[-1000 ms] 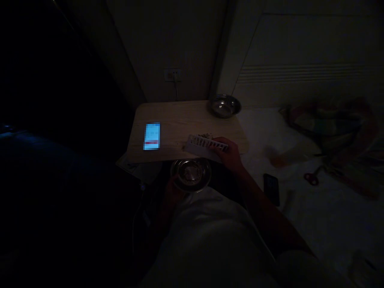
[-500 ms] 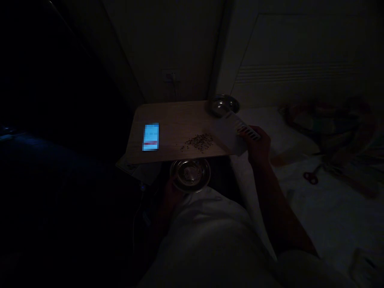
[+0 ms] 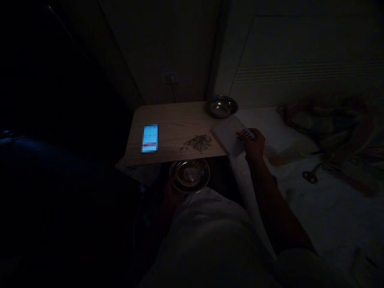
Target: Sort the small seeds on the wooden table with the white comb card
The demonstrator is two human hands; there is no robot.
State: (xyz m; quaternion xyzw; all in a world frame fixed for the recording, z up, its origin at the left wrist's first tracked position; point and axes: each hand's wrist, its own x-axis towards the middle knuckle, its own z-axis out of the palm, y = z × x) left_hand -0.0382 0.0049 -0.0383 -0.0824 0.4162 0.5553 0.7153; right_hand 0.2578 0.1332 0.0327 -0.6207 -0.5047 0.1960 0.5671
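The room is very dark. My right hand [image 3: 253, 143] is closed on a flat white card-like scraper [image 3: 229, 134] with a slotted edge, resting at the right edge of a small wooden table [image 3: 168, 152]. A small pile of dark seeds [image 3: 196, 143] lies on the table just left of the scraper. My left hand [image 3: 169, 192] holds a steel bowl [image 3: 189, 175] by its rim, below the table's front edge; something pale lies inside the bowl.
A lit phone [image 3: 149, 138] lies on the table's left side. A second steel bowl [image 3: 222, 106] stands at the back right corner. A bed [image 3: 300, 192] with red scissors [image 3: 310, 175] and crumpled cloth [image 3: 336, 128] lies to the right. A wall socket [image 3: 168, 77] is behind.
My right hand carried the white scraper from over the seeds to the table's right edge, uncovering the seed pile. The bowl in my left hand has stayed put.
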